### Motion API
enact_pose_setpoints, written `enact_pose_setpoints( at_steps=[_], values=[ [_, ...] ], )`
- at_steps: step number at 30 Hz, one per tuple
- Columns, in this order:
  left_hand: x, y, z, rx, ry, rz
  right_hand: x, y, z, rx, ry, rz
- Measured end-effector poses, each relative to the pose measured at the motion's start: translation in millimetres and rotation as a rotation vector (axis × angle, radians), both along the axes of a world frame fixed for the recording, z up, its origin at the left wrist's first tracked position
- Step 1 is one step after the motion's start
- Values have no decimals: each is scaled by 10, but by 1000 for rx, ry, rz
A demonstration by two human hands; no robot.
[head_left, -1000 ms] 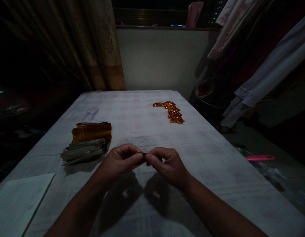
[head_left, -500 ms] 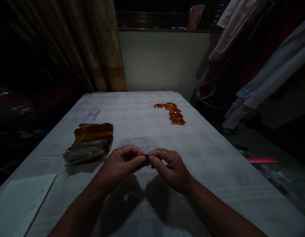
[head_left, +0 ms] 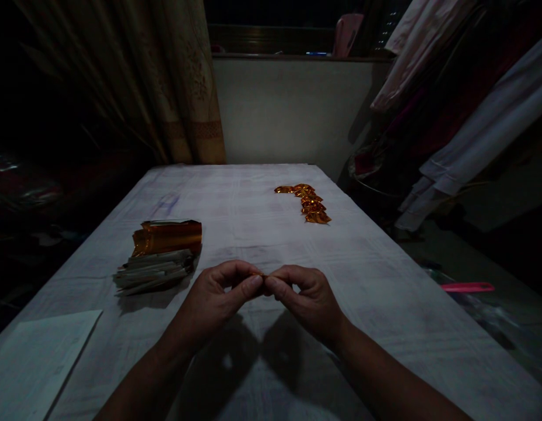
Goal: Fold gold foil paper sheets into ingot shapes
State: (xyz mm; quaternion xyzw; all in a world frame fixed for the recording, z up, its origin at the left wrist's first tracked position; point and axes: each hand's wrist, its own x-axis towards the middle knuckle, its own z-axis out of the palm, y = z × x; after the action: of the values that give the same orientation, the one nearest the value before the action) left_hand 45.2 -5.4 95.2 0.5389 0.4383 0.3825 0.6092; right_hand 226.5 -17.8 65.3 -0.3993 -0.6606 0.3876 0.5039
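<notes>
A small piece of gold foil paper is pinched between my two hands above the middle of the table, mostly covered by the fingers. My left hand grips one end with thumb and forefinger. From the other side, my right hand pinches it the same way, its fingertips meeting those of the left. Left of my hands lies a stack of gold foil sheets, with a pile of greyish sheets in front of it. Several folded gold foil pieces form a bent row at the far right.
A pale cloth covers the table. A white sheet lies at its near left corner. Behind stand a curtain and a wall. Clothes hang on the right, above a pink-handled object beside the table.
My fingertips have drawn slightly closer together, and less of the foil shows between them. Both hands keep their pinch. The piles and the row have not moved on the table.
</notes>
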Motion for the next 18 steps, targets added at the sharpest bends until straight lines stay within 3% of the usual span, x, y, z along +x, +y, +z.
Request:
enact_pose_setpoints(
  at_steps=[8, 13, 18],
  values=[
    [4, -19, 13, 81, 116, 31, -12, -3, 8, 3, -56, -4],
    [3, -3, -27, -3, 4, 4, 7, 3, 28, 13, -67, 46],
    [-96, 37, -84, 51, 54, -77, 25, 22, 8, -57, -9, -4]
  ],
)
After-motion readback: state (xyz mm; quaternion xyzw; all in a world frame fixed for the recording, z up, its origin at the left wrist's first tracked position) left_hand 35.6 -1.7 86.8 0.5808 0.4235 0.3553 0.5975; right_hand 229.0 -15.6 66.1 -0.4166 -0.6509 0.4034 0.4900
